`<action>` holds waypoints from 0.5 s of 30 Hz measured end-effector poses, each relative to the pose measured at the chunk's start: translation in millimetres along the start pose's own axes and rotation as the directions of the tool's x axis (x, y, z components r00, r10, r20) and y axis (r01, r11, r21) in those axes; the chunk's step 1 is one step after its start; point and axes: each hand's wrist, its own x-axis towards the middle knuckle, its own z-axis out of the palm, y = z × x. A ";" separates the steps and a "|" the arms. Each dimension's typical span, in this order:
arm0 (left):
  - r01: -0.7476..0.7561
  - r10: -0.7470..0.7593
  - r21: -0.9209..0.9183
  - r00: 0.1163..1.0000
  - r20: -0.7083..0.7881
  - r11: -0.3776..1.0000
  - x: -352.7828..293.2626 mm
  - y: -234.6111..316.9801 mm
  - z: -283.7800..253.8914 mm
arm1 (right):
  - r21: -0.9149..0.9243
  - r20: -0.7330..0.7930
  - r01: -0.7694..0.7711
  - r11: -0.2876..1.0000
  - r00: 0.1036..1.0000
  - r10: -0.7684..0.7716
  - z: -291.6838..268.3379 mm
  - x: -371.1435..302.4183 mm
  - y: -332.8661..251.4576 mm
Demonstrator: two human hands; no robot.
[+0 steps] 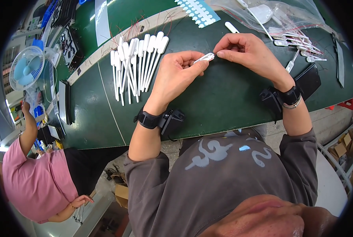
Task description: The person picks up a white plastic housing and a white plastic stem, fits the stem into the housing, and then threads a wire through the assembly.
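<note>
Both hands' fingers (pixel 224 51) pinch a small white part (pixel 204 58), seemingly plastic.

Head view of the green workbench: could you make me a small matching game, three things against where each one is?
Things:
1. small white part
2. row of white sticks
3. clear plastic bag

Places:
A. far right of the green bench
B. between the left hand and right hand
C. laid out left of both hands

Pairs: 1-B, 2-C, 3-A
</note>
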 end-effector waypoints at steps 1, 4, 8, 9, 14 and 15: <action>0.001 -0.001 -0.002 1.000 0.004 1.000 0.2 -0.4 0.0 | -0.021 -0.005 -0.003 1.000 1.000 0.003 0.3 -0.3 -0.5; 0.005 -0.005 -0.008 1.000 0.011 1.000 0.0 0.1 0.0 | -0.075 -0.014 -0.010 0.997 1.000 0.009 1.2 -1.5 -6.7; 0.014 -0.013 -0.020 1.000 0.016 1.000 -1.1 3.4 0.0 | -0.158 -0.032 0.024 0.987 0.999 -0.030 2.6 -2.0 -8.6; 0.020 -0.019 -0.025 1.000 0.017 0.999 -1.2 4.7 -0.1 | -0.175 -0.043 0.064 0.982 0.996 -0.073 3.4 -1.9 -6.8; 0.041 -0.040 -0.044 0.999 0.025 0.998 -2.5 8.6 -1.7 | -0.310 -0.039 0.156 0.938 0.984 -0.176 2.4 -2.5 -12.1; 0.041 -0.040 -0.044 0.999 0.024 0.998 -2.3 8.4 -1.8 | -0.310 -0.039 0.156 0.938 0.984 -0.177 2.9 -1.9 -10.0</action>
